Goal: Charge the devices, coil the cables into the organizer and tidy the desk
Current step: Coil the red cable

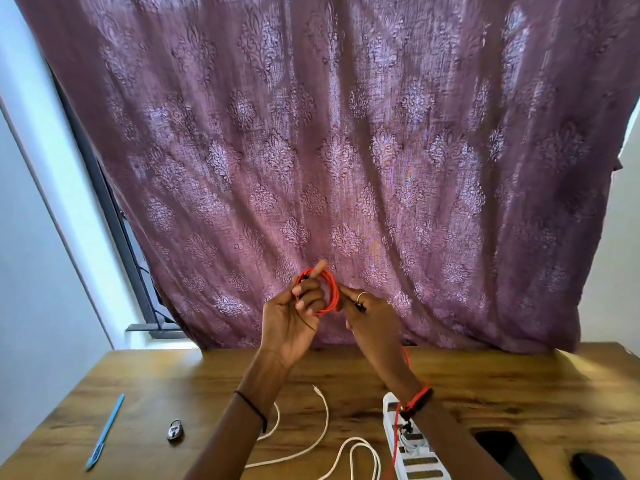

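Note:
Both hands are raised above the wooden desk (173, 382), in front of the curtain. My left hand (294, 323) holds a red cable (330, 292) wound in loops around its fingers. My right hand (372, 320) pinches the cable's black-tipped end just right of the coil. A red strand hangs from the right hand down toward the white power strip (412, 459). A white cable (322, 431) lies loose on the desk below my arms.
A blue pen (105, 431) and a small padlock (175, 431) lie on the desk's left part. A dark phone (502, 448) and a black mouse (599, 465) sit at the lower right. A purple patterned curtain (346, 150) hangs behind the desk.

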